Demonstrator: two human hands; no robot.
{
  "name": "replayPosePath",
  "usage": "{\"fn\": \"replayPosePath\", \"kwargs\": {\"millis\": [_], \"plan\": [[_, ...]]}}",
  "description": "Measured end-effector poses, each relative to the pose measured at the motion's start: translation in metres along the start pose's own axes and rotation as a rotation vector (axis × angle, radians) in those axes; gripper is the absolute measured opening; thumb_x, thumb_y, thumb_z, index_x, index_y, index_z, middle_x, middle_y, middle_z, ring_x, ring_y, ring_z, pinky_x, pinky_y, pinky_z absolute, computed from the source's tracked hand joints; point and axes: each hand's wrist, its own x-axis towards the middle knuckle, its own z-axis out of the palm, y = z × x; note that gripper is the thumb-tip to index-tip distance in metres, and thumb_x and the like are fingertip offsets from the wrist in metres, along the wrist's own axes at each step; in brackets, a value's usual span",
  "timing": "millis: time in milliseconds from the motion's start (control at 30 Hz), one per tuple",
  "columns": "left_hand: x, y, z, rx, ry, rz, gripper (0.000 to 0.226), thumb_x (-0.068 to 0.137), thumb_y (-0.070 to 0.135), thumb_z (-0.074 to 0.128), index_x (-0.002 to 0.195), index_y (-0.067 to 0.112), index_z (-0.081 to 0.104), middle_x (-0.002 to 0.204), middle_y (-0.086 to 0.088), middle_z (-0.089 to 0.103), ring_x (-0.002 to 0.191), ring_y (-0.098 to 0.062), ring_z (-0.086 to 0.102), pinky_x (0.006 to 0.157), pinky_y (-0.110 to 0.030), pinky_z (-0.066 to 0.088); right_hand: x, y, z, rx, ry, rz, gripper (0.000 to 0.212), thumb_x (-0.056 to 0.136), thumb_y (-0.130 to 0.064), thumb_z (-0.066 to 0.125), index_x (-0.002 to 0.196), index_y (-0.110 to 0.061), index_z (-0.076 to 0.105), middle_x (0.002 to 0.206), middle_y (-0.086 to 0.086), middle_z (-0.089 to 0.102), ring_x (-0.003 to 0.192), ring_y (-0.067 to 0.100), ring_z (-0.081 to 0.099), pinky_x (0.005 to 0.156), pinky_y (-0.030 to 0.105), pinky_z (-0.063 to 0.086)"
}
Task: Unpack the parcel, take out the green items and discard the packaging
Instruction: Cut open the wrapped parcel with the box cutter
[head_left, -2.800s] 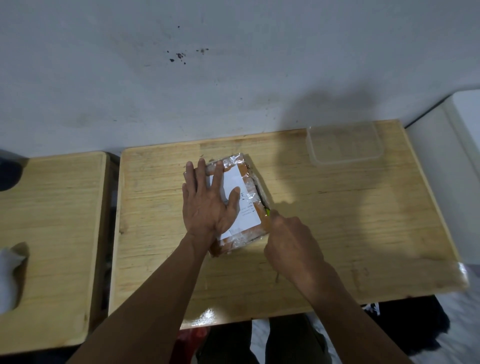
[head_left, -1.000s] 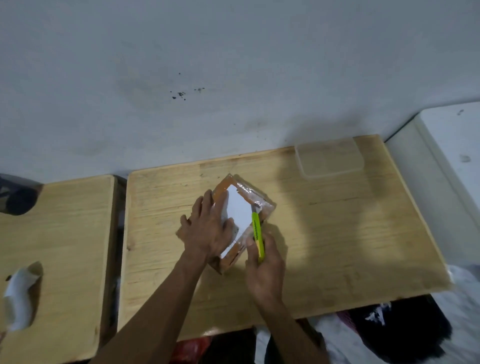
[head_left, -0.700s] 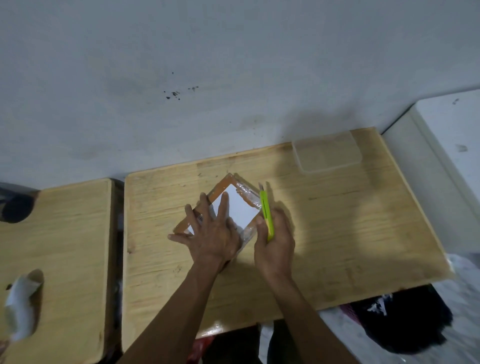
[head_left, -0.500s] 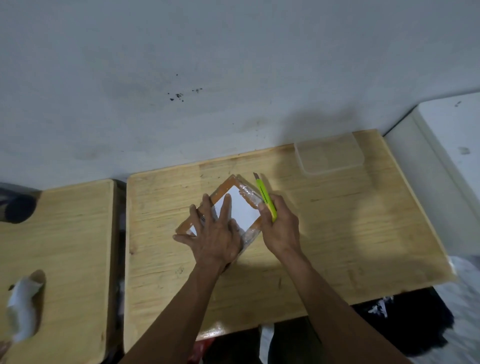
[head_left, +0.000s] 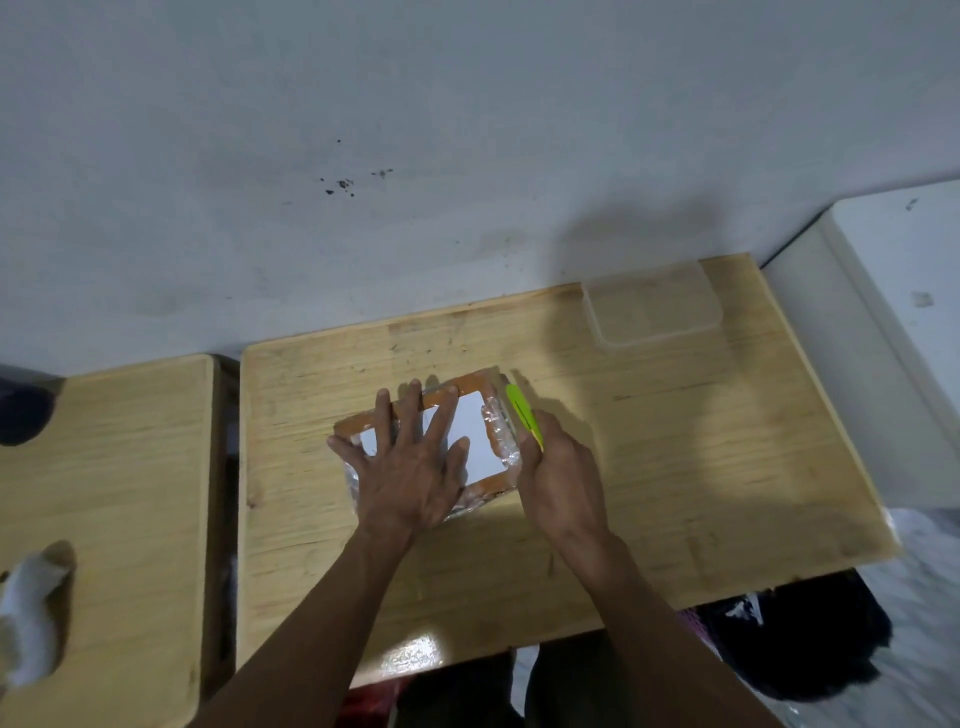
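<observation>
Mid-frame, my left hand (head_left: 410, 470) presses spread fingers on the still-wrapped parcel (head_left: 470, 441); my right hand (head_left: 558, 475) grips the green cutter (head_left: 522, 413), probably slitting its right edge.

A light wooden desk (head_left: 675, 467) stands against a pale grey wall (head_left: 467, 130) marked by a small cluster of dark specks (head_left: 343, 184). To its left, across a narrow gap, stands a second wooden desk (head_left: 114, 467) of the same kind. At the right, a white cabinet (head_left: 893, 322) stands close beside the desk. A glossy highlight (head_left: 415, 654) shows on the desk's near edge, and soft shadows fall across wall and wood.
</observation>
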Motion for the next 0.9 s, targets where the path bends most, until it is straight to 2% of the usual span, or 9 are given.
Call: {"fn": "replayPosePath", "kwargs": {"millis": [133,333,500,667,767,900], "plan": [[0.000,-0.001,0.002,0.003,0.013,0.002,0.062,0.097,0.067,0.006,0.154,0.050,-0.012,0.169,0.004,-0.013,0.154,-0.032,-0.017,0.104,-0.084,-0.004,0.008,-0.014,-0.010,-0.091,-0.056,-0.058,0.046,0.098,-0.023,0.046,0.143,-0.030,0.039,0.104,0.011,0.071,0.094,0.035,0.065,0.069,0.034,0.044],[0.001,-0.002,0.004,0.007,0.026,-0.005,0.061,0.098,0.067,0.009,0.154,0.052,-0.010,0.169,0.004,-0.010,0.155,-0.032,-0.014,0.105,-0.084,-0.005,0.011,-0.017,-0.011,-0.123,-0.065,-0.053,0.051,0.095,-0.017,0.050,0.143,-0.030,0.039,0.105,0.012,0.071,0.095,0.035,0.065,0.067,0.032,0.038],[0.001,-0.001,0.004,0.007,0.023,0.000,0.062,0.097,0.067,0.007,0.154,0.051,-0.010,0.169,0.004,-0.010,0.155,-0.032,-0.014,0.104,-0.084,-0.004,0.018,-0.020,-0.010,-0.110,-0.089,-0.044,0.048,0.094,-0.019,0.047,0.139,-0.032,0.041,0.100,0.015,0.070,0.092,0.040,0.063,0.071,0.037,0.047],[0.000,-0.001,0.004,0.013,0.020,-0.002,0.062,0.098,0.066,0.007,0.154,0.050,-0.010,0.169,0.004,-0.010,0.155,-0.032,-0.014,0.104,-0.084,-0.002,0.020,-0.022,-0.010,-0.159,-0.127,-0.033,0.046,0.092,-0.016,0.052,0.136,-0.025,0.044,0.097,0.015,0.070,0.088,0.037,0.065,0.065,0.032,0.045],[0.000,0.000,0.002,0.024,0.019,-0.006,0.061,0.098,0.066,0.006,0.154,0.050,-0.011,0.169,0.004,-0.011,0.155,-0.032,-0.015,0.104,-0.084,0.000,0.011,-0.020,-0.013,-0.185,-0.117,-0.060,0.040,0.092,-0.016,0.051,0.132,-0.020,0.046,0.095,0.014,0.070,0.085,0.035,0.067,0.067,0.035,0.051],[-0.001,0.001,0.001,0.016,0.016,-0.008,0.059,0.101,0.063,0.011,0.155,0.049,-0.009,0.169,0.004,-0.012,0.154,-0.031,-0.016,0.104,-0.084,0.000,0.005,-0.020,-0.016,-0.184,-0.113,-0.045,0.033,0.095,-0.019,0.045,0.128,-0.018,0.048,0.098,0.016,0.069,0.089,0.039,0.064,0.065,0.032,0.041]]}}
